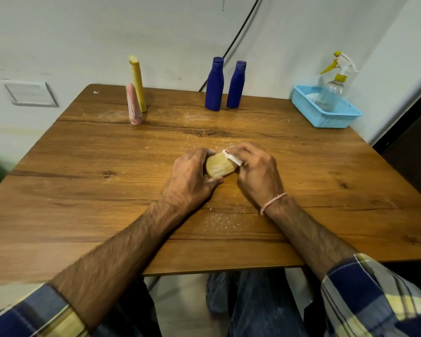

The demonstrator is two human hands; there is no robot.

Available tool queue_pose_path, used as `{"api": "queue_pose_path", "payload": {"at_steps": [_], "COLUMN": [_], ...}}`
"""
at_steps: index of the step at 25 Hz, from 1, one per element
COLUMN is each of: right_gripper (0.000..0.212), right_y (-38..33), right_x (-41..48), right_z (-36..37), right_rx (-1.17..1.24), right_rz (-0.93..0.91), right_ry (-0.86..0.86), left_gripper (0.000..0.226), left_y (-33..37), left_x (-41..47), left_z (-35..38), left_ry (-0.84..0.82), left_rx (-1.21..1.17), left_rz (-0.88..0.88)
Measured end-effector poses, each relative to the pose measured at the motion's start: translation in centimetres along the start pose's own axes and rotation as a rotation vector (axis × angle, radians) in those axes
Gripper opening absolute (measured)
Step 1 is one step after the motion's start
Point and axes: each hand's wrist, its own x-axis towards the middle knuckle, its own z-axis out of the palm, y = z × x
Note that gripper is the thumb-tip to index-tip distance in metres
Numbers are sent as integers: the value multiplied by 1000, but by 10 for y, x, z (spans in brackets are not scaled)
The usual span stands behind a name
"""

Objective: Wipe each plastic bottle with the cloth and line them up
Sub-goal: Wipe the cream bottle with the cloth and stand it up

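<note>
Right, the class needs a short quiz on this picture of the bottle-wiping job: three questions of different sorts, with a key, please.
1. What stands in the blue basket? A) a spray bottle B) a mug C) a sponge
2. True or false: the pink bottle stands nearer the person than the tall yellow bottle.
3. Fill the gap: the right hand holds a white ____ against the pale yellow bottle that the left hand grips.

Key: 1 A; 2 true; 3 cloth.
</note>
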Motion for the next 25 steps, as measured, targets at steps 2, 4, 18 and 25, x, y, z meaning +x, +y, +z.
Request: {"api": "queue_pose_path", "payload": {"at_steps": [2,4,18,25], "right_gripper": [34,30,35,41], "right_y": [-18,-31,-7,-25], "right_x": [-3,-14,-19,-20], "right_z": [3,5,-2,0], "right_rx": [32,93,30,6], "right_rz": [-69,-242,-359,-233], "right_ry": [2,-38,-165,-125], "left_gripper": [51,42,52,47], "left_y": [0,-1,4,1], "left_x": [0,0,0,2], "left_z": [1,0,-7,-6], "left_ry": [19,33,7,-5], "left_rx": [-2,-13,-52,-65], "left_rz": [0,-7,-84,-131]}}
